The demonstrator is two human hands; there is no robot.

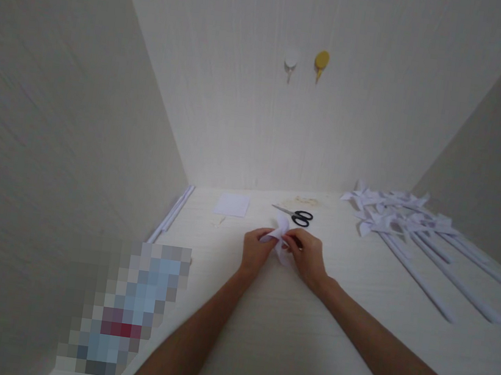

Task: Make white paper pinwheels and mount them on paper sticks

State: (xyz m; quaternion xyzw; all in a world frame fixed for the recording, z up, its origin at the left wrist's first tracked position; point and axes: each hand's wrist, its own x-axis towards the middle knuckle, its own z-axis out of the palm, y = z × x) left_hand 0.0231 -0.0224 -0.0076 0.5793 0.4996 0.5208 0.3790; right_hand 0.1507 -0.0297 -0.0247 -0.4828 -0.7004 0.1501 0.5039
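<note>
A white paper pinwheel point(281, 223) with curled blades is held between both hands above the white table. My left hand point(257, 248) is closed on its left side, the fingers pinching the paper. From the right, my right hand point(309, 253) pinches near the pinwheel's centre with thumb and fingertips; whether a small piece is also between them cannot be made out. Just beyond the hands lie scissors point(295, 214) with black handles, their blades pointing left. A stack of square white paper point(232, 204) rests farther left.
Several paper pinwheels point(378, 219) on white paper sticks point(419, 274) lie at the right. Rolled paper sticks point(173, 211) sit along the left wall. Small thin sticks point(306, 201) lie behind the scissors. A white hook point(290, 62) and a yellow hook point(321, 61) are on the back wall.
</note>
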